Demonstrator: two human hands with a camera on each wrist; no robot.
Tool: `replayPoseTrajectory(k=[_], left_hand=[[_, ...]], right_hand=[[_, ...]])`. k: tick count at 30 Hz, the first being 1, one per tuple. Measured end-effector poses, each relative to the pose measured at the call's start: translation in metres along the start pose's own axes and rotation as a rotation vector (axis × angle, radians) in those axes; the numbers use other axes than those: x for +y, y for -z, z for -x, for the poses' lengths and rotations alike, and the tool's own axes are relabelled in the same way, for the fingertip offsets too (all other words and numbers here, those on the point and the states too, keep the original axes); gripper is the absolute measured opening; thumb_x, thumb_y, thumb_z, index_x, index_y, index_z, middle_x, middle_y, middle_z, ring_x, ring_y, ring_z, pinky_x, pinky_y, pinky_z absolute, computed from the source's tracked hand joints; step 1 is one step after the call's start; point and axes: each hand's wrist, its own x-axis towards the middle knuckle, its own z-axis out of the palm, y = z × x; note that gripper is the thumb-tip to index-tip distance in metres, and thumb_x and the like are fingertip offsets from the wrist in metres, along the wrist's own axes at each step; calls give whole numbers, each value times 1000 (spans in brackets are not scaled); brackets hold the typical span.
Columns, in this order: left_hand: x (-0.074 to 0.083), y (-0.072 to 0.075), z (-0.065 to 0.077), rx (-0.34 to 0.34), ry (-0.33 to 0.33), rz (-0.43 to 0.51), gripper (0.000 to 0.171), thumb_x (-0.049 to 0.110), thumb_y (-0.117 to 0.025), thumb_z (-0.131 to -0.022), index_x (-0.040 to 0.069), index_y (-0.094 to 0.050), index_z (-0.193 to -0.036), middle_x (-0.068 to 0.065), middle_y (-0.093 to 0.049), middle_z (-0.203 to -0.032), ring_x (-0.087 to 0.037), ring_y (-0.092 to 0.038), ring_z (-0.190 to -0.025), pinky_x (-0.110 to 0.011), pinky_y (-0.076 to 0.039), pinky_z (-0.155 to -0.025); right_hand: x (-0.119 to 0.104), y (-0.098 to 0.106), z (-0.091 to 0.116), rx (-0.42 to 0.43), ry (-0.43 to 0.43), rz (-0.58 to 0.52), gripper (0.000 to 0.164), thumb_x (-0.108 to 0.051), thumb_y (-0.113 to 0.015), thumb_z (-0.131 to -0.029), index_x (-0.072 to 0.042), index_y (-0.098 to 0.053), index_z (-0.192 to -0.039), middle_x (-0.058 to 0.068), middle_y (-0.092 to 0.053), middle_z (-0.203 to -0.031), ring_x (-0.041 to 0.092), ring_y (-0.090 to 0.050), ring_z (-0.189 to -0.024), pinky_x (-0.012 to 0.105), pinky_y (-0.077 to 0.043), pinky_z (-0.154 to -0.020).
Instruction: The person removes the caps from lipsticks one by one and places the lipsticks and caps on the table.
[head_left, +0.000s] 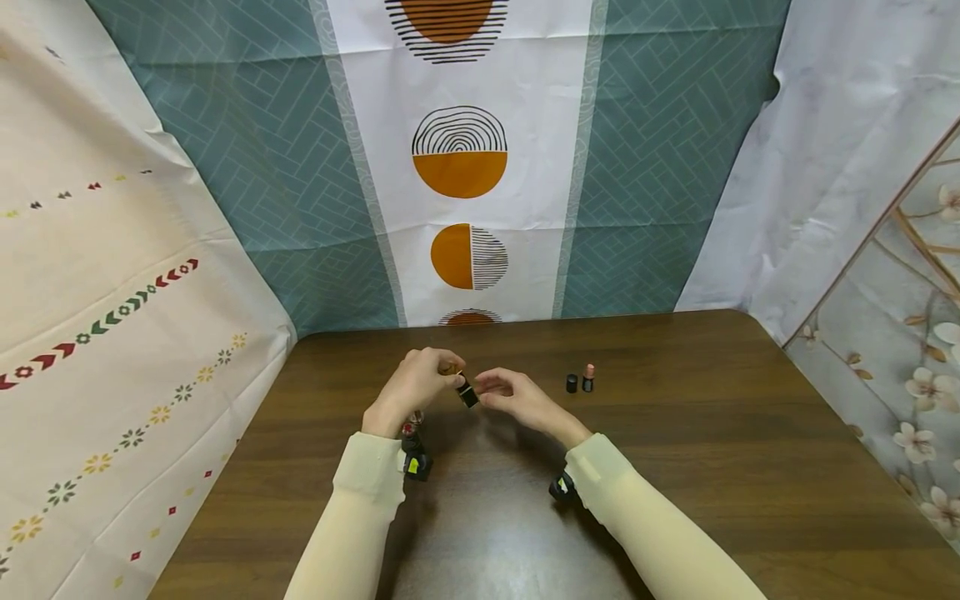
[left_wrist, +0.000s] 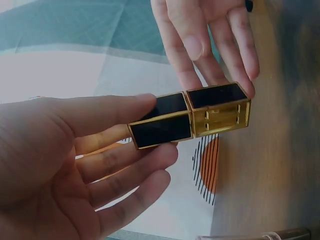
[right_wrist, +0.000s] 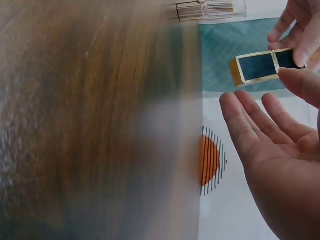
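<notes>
My left hand (head_left: 417, 382) pinches a square black lipstick (head_left: 467, 393) with gold edges, holding it tilted above the table. In the left wrist view the lipstick (left_wrist: 162, 129) lies between thumb and fingers, its case closed, with a gold end face turned outward. My right hand (head_left: 519, 398) is beside the lipstick's free end, palm up in the right wrist view with fingers (right_wrist: 235, 120) extended. Whether its fingertips touch the case is hard to tell. No other thing is in the right hand.
To the right on the wooden table (head_left: 675, 433) stand an uncapped pink lipstick (head_left: 588, 375) and a small black cap (head_left: 572, 383). Beside my left wrist is a partly hidden clear tube (head_left: 417, 417), also visible as a clear-ended tube (right_wrist: 210, 9). Patterned cloths hang behind.
</notes>
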Motion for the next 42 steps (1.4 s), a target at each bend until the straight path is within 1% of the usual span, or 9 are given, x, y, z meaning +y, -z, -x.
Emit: replayPoseTrajectory(k=[5,10,14,17,23,30,36,39,42], left_hand=[[3,2,0,17,-22,2,24,19,-76,-97,8,-77,-119,-5,-77,-107,-24,-71,-98,-45,-57,-89],[5,4,1,20,-42,35,26,22,-76,-97,10,-76,-120,-4,-77,-110,-23,-71,-101,-44,-57,-91],[6,4,2,21,-47,74,26,21,-76,-97,12,-75,-122,-5,-76,-112,-23,-70,-101,-45,-57,-90],[7,4,1,20,-45,91,26,20,-75,-98,13,-75,-123,-6,-75,-113,-24,-71,-101,-45,-57,-90],[8,4,0,14,-60,92,26,19,-74,-99,13,-74,-125,-7,-75,-114,-25,-70,-101,-46,-56,-90],[9,3,-1,1,-69,103,24,16,-73,-99,14,-73,-123,-5,-74,-109,-22,-68,-97,-44,-56,-88],[9,1,-2,-19,-79,112,23,13,-75,-97,10,-73,-120,-4,-74,-106,-20,-68,-95,-41,-56,-87],[9,0,-2,-25,-83,119,23,12,-77,-96,8,-73,-118,-3,-75,-104,-20,-68,-93,-40,-56,-86],[9,-1,-1,-35,-84,128,22,11,-78,-94,9,-73,-115,-2,-75,-100,-21,-69,-93,-41,-56,-87]], right_hand=[[-1,-4,-2,6,-37,-45,40,-12,-60,-107,2,-55,-144,20,-62,-139,33,-62,-127,45,-52,-104],[0,-6,-4,3,-51,-92,42,-12,-58,-108,5,-53,-146,24,-60,-140,37,-63,-125,46,-53,-103],[0,-7,-5,-1,-39,-135,41,-7,-57,-108,8,-52,-145,31,-58,-138,47,-61,-124,49,-51,-104],[1,-8,-5,0,-28,-190,38,-4,-56,-107,10,-53,-143,37,-56,-136,54,-58,-124,52,-50,-104],[2,-7,-6,22,-15,-253,34,-2,-54,-108,12,-54,-139,41,-56,-133,57,-58,-120,51,-52,-102],[1,-7,-6,61,-7,-247,33,-1,-56,-106,12,-55,-136,40,-57,-131,59,-59,-116,61,-49,-103],[-1,-5,-4,78,-20,-233,31,-2,-58,-106,10,-57,-135,30,-63,-128,58,-59,-118,63,-47,-103],[-3,-2,-2,98,-14,-192,32,-2,-59,-105,9,-58,-135,26,-64,-128,53,-61,-118,62,-48,-103],[-5,1,2,120,0,-88,32,-3,-61,-104,7,-61,-135,24,-66,-128,45,-66,-113,59,-52,-98]])
